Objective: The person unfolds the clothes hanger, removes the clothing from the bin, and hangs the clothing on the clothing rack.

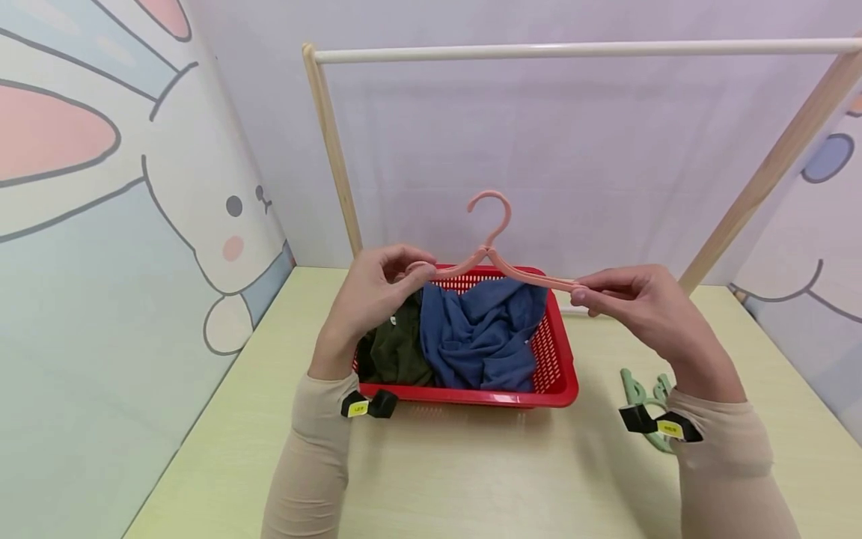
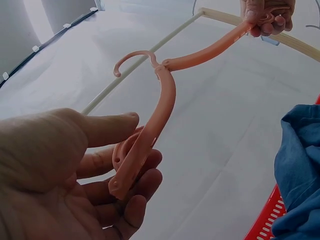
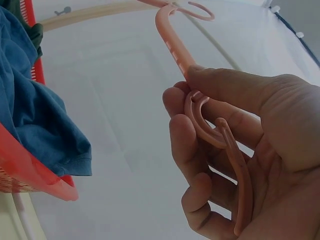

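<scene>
A pink plastic hanger (image 1: 488, 251) is held up above the basket, its hook pointing upward. My left hand (image 1: 370, 296) pinches its left end between thumb and fingers, as the left wrist view also shows at that hand (image 2: 65, 165). The other end is gripped by my right hand (image 1: 640, 303); in the right wrist view, curved hanger parts lie against its fingers (image 3: 185, 150). Below sits a red basket (image 1: 569, 374) holding a blue garment (image 1: 481, 337) and a dark green garment (image 1: 402, 348). Neither hand touches the clothes.
A rack with a white rail (image 1: 579, 50) and wooden posts (image 1: 333, 150) stands behind the basket. On the pale table (image 1: 471, 464), a green hanger (image 1: 633, 389) lies at the right, partly hidden by my right wrist. Walls with rabbit drawings (image 1: 202, 209) flank both sides.
</scene>
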A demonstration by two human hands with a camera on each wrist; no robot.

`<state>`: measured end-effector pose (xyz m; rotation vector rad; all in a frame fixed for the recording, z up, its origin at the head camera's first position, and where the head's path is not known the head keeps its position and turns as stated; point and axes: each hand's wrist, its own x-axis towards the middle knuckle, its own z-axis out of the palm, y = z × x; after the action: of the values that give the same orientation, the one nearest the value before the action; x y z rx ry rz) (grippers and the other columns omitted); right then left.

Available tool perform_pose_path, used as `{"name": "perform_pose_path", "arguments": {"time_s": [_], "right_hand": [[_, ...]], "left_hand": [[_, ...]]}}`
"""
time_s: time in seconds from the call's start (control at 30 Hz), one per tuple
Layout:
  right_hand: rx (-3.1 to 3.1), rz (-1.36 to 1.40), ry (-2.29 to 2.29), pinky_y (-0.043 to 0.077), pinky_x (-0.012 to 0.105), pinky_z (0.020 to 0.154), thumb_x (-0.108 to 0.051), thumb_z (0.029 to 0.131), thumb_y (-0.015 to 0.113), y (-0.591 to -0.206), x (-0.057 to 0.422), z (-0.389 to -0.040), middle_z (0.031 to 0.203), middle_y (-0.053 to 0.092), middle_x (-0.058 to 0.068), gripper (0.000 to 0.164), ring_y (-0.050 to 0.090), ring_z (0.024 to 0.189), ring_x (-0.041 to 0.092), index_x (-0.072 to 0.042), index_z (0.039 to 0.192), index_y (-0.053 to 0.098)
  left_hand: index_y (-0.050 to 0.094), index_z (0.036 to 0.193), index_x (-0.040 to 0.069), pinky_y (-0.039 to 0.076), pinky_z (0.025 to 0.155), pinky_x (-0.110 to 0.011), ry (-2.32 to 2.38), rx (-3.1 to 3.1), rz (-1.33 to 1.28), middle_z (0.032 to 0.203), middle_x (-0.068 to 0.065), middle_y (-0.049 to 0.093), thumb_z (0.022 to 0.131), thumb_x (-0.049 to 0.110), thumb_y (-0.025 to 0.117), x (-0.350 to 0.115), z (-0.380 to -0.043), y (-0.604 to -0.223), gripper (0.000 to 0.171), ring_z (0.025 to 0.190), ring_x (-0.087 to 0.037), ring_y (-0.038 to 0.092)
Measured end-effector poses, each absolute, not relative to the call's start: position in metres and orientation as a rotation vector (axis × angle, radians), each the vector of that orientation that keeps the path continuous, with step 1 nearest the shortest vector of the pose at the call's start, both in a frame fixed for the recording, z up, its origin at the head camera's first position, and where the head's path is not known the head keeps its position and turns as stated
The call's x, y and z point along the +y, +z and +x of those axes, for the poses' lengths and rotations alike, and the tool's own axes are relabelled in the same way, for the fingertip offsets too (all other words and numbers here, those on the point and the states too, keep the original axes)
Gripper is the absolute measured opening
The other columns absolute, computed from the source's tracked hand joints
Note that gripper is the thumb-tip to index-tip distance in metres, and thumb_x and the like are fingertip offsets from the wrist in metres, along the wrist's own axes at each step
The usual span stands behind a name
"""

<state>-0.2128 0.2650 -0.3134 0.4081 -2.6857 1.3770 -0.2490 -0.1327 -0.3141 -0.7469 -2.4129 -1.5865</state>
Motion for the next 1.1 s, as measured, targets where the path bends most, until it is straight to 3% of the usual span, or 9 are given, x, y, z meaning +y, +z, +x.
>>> {"name": "perform_pose_path", "arguments": {"time_s": [0.27, 0.67, 0.93, 1.1], "right_hand": [[-2.706, 0.382, 1.379, 0.059, 0.023, 0.082, -0.024, 0.102, 0.085, -0.3133, 0.2672, -0.2123, 0.098, 0.083, -0.005, 0.029, 0.075, 0.091, 0.017, -0.008, 0.126, 0.084], [-2.667, 0.382, 1.415, 0.058, 0.023, 0.082, -0.023, 0.102, 0.085, -0.3125, 0.2672, -0.2116, 0.090, 0.080, 0.000, 0.024, 0.071, 0.089, 0.017, -0.011, 0.122, 0.086], [-2.669, 0.385, 1.419, 0.057, 0.024, 0.082, -0.023, 0.102, 0.085, -0.3123, 0.2669, -0.2111, 0.090, 0.080, 0.002, 0.024, 0.071, 0.090, 0.020, -0.011, 0.123, 0.086], [-2.689, 0.358, 1.428, 0.058, 0.025, 0.084, -0.028, 0.103, 0.085, -0.3104, 0.2678, -0.2096, 0.094, 0.081, 0.003, 0.026, 0.072, 0.093, 0.021, -0.012, 0.124, 0.086]], "left_hand": [[0.085, 0.115, 0.008, 0.056, 0.071, -0.030, -1.558, -2.416, -0.744, 0.106, -0.009, 0.079, 0.106, 0.018, 0.079, -0.1295, -0.2476, -0.3128, 0.015, 0.086, -0.027, 0.066], [0.088, 0.112, 0.006, 0.058, 0.079, -0.034, -1.624, -2.277, -0.692, 0.111, -0.011, 0.080, 0.102, 0.016, 0.084, -0.1272, -0.2486, -0.3149, 0.015, 0.101, -0.025, 0.066], [0.088, 0.114, 0.007, 0.049, 0.066, -0.029, -1.662, -2.208, -0.698, 0.101, -0.009, 0.080, 0.102, 0.016, 0.083, -0.1281, -0.2511, -0.3167, 0.015, 0.086, -0.026, 0.063], [0.087, 0.113, 0.006, 0.052, 0.066, -0.027, -1.699, -2.149, -0.659, 0.102, -0.009, 0.079, 0.103, 0.016, 0.083, -0.1304, -0.2532, -0.3171, 0.015, 0.085, -0.024, 0.068]]}}
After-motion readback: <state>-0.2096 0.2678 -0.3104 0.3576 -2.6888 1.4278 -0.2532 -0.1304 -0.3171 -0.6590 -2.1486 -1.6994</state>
